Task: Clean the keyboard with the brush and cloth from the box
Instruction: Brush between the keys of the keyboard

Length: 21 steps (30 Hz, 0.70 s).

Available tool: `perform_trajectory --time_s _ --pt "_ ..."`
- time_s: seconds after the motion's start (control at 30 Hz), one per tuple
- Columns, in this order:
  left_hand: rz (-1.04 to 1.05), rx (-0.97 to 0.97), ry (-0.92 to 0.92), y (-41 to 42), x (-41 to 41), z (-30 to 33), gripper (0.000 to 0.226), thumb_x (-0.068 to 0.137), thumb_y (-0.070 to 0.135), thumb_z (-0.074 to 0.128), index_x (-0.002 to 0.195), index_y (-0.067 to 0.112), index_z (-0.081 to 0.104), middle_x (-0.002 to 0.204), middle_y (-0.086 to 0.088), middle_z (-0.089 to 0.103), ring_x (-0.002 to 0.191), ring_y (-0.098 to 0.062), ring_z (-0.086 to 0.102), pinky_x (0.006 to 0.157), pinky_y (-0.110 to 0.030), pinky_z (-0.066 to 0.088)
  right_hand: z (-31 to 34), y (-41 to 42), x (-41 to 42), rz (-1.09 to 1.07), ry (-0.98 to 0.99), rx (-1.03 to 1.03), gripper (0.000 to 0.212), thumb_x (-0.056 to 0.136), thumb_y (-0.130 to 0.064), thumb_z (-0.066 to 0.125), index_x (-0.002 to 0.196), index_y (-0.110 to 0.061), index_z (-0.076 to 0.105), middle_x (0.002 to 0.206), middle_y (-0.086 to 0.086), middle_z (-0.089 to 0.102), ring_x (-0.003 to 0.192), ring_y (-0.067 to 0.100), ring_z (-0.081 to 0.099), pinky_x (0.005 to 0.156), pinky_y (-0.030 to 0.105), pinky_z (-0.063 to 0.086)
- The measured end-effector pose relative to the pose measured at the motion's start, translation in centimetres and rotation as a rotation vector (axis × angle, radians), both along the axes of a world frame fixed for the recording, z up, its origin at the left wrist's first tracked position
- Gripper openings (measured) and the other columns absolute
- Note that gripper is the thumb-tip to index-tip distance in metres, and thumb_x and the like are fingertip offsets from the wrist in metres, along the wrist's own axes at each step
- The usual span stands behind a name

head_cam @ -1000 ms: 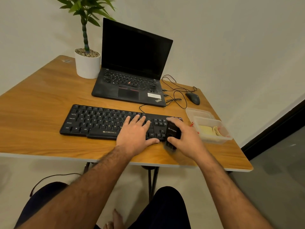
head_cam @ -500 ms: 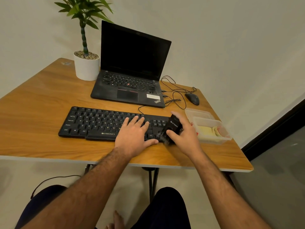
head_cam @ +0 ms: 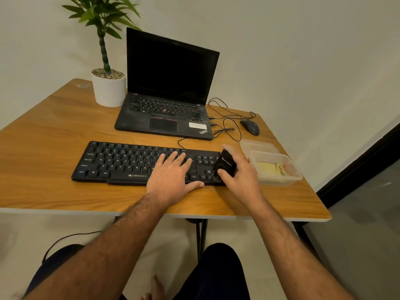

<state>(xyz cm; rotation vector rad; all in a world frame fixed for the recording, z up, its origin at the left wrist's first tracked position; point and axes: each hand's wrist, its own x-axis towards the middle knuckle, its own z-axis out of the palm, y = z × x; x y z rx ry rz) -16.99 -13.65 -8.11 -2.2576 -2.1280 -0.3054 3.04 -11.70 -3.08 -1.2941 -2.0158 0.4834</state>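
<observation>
A black keyboard (head_cam: pixel 121 162) lies across the wooden table (head_cam: pixel 43 137) in front of me. My left hand (head_cam: pixel 173 180) rests flat on its right-middle keys with the fingers spread. My right hand (head_cam: pixel 240 176) grips a black brush (head_cam: pixel 225 164) with white lettering, tilted over the keyboard's right end; its bristle end is hidden. A clear plastic box (head_cam: pixel 279 180) sits just right of the keyboard with a pale yellow cloth (head_cam: pixel 267 167) inside.
The box's clear lid (head_cam: pixel 257 146) lies behind it. An open black laptop (head_cam: pixel 168 87), a wired mouse (head_cam: pixel 250 126) with loose cables (head_cam: pixel 225 124) and a potted plant (head_cam: pixel 108 87) stand further back. The table's right edge is near the box.
My right hand has tilted the brush and shifted it slightly up and right over the keyboard's right end. My left hand has stayed on the keys.
</observation>
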Motion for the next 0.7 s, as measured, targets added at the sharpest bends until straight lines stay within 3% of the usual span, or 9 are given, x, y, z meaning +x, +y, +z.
perform_trajectory --time_s 0.17,0.23,0.37,0.47,0.6,0.7 --pt "-0.002 -0.010 -0.003 0.0 0.1 0.1 0.093 0.085 0.085 0.023 0.157 0.027 0.024 0.166 0.001 0.019 0.154 -0.020 0.010 0.125 -0.046 0.004 1.8 -0.1 0.9 -0.018 -0.141 -0.032 0.069 0.084 -0.013 0.072 0.143 -0.037 0.045 0.121 -0.013 0.059 0.113 0.010 0.058 0.097 0.033 0.052" --pt "0.001 -0.012 0.000 0.0 0.0 0.1 0.093 0.085 0.085 0.022 0.157 0.027 0.024 0.166 0.001 0.019 0.154 -0.020 0.010 0.125 -0.046 0.004 2.5 0.5 0.2 -0.050 -0.040 -0.041 0.068 0.085 -0.015 0.072 0.142 -0.040 0.045 0.118 -0.015 0.057 0.109 0.007 0.058 0.091 0.028 0.055" --pt "-0.005 0.000 -0.002 -0.1 0.1 0.1 0.093 0.085 0.085 0.025 0.157 0.026 0.025 0.165 0.000 0.021 0.153 -0.020 0.011 0.125 -0.046 0.005 2.0 0.9 -2.7 0.041 0.113 -0.089 0.070 0.086 -0.015 0.072 0.141 -0.045 0.042 0.131 -0.014 0.052 0.116 0.006 0.055 0.090 0.029 0.056" --pt "-0.006 0.012 -0.005 -0.2 0.1 0.1 0.092 0.086 0.085 0.026 0.157 0.026 0.026 0.165 0.000 0.022 0.153 -0.020 0.012 0.125 -0.046 0.005 0.3 0.6 -2.7 0.099 0.049 -0.074 0.068 0.086 -0.013 0.071 0.142 -0.041 0.044 0.121 -0.014 0.057 0.109 0.005 0.059 0.090 0.029 0.056" --pt "-0.007 -0.006 -0.006 -0.1 0.1 0.2 0.092 0.086 0.084 0.025 0.157 0.027 0.024 0.166 0.000 0.020 0.154 -0.020 0.010 0.125 -0.046 0.004 0.6 1.0 -0.4 0.003 -0.080 -0.038 0.069 0.085 -0.014 0.072 0.142 -0.041 0.044 0.125 -0.008 0.061 0.112 0.009 0.059 0.095 0.036 0.055" --pt "-0.006 -0.018 -0.001 0.0 0.1 0.2 0.092 0.086 0.085 0.024 0.157 0.027 0.023 0.166 0.001 0.018 0.154 -0.020 0.009 0.125 -0.046 0.003 1.8 1.3 -0.2 -0.031 -0.064 -0.035 0.067 0.086 -0.013 0.071 0.140 -0.042 0.045 0.118 -0.016 0.060 0.109 0.006 0.058 0.092 0.035 0.057"
